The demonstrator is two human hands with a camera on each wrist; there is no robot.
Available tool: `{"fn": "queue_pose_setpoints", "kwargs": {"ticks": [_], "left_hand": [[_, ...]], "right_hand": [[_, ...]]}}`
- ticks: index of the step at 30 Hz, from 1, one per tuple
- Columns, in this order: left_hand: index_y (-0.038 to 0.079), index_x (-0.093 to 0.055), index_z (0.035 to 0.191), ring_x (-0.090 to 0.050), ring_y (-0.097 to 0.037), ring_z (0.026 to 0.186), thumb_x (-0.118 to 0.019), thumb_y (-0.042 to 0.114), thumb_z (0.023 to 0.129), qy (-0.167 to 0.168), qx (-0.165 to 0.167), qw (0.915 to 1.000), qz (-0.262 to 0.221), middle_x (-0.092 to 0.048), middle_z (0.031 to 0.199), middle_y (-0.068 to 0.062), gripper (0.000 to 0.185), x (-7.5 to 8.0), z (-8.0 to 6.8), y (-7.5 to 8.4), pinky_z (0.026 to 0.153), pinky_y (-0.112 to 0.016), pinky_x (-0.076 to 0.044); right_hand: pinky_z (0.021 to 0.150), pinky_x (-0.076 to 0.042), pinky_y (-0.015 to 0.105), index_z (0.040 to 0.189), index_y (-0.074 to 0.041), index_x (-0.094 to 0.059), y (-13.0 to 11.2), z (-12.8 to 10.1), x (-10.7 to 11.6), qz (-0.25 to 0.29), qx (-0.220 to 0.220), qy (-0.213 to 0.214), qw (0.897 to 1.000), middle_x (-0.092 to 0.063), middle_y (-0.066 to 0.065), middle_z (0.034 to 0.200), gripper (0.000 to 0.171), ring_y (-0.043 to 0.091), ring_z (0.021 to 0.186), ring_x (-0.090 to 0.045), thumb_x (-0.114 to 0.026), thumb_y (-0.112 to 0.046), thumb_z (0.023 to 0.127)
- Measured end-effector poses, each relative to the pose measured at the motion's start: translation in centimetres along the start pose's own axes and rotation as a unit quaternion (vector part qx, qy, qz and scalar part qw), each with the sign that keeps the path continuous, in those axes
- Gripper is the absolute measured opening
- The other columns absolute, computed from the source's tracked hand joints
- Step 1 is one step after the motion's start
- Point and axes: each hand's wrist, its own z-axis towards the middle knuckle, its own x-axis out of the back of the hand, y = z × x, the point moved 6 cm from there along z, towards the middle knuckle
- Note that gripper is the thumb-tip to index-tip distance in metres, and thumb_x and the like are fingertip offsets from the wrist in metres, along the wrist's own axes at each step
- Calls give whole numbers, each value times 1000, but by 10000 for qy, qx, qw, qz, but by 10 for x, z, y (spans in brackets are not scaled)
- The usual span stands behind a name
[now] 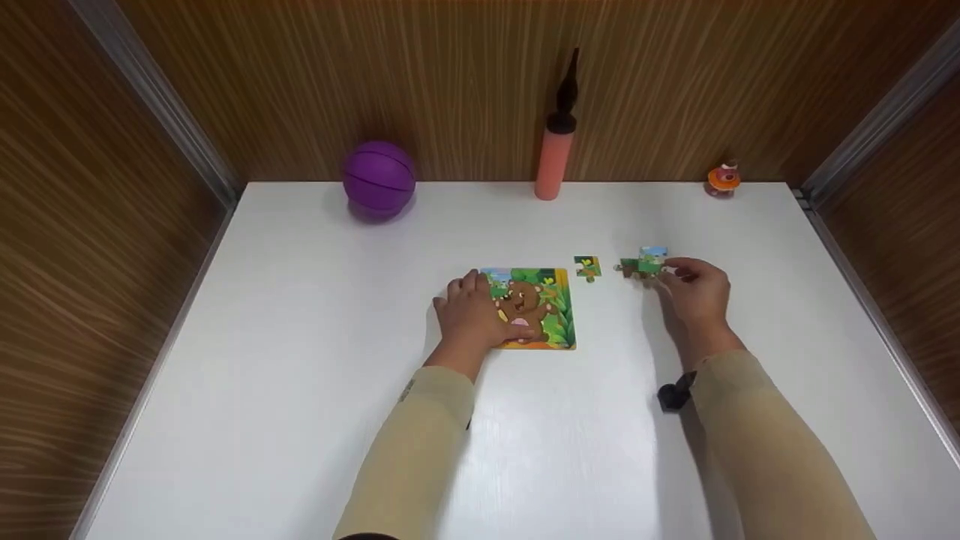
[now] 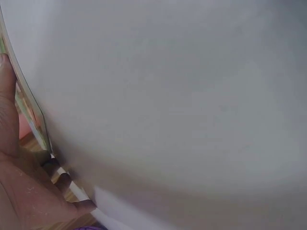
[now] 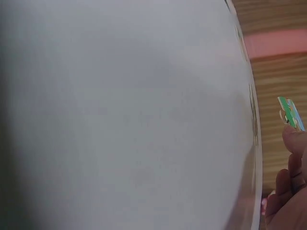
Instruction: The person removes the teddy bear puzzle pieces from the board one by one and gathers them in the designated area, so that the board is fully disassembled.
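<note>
We see left hand [image 1: 472, 311] flat on the bear jigsaw puzzle [image 1: 534, 307], fingers straight. Right hand [image 1: 694, 289] pinches a green puzzle piece [image 1: 645, 264] just off the white surface [image 1: 300, 337]. Loose puzzle piece [image 1: 588, 267] lies between. Purple ball [image 1: 379, 178], orange pump [image 1: 556, 150] at back.

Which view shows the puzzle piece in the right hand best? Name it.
The head view: the puzzle piece shows whole, pinched by the right hand over the table. The right wrist view shows only its edge at a fingertip; the left wrist view misses it.
</note>
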Motion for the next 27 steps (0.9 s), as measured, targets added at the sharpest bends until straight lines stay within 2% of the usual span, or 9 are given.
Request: {"fn": "queue_pose_setpoints", "kwargs": {"ticks": [12, 20, 27], "left_hand": [[6, -25, 168, -29, -32, 150, -75, 90, 68, -69, -21, 10000, 69, -26, 172, -11, 140, 0, -2, 2, 118, -61, -31], [6, -23, 168, -25, -32, 153, -76, 88, 68, -125, 31, 9999, 32, -24, 173, -11, 139, 1, -2, 1, 121, -63, -27], [6, -23, 168, -27, -32, 152, -74, 87, 72, -129, -24, 9999, 58, -25, 172, -11, 136, 2, -2, 1, 120, -63, -28]], "right_hand": [[89, -47, 29, 137, -7, -70, 28, 15, 24, -226, -699, -86, 9973, -56, 6, 121, 37, 19, 110, -50, -68, -17, 102], [90, -49, 29, 138, -4, -67, 33, 18, 30, -393, -833, -334, 9952, -57, 8, 124, 39, 20, 111, -52, -67, -17, 102], [91, -47, 28, 139, -1, -66, 30, 24, 34, -650, -702, -591, 9937, -58, 11, 126, 38, 20, 111, -52, -66, -15, 104]]}}
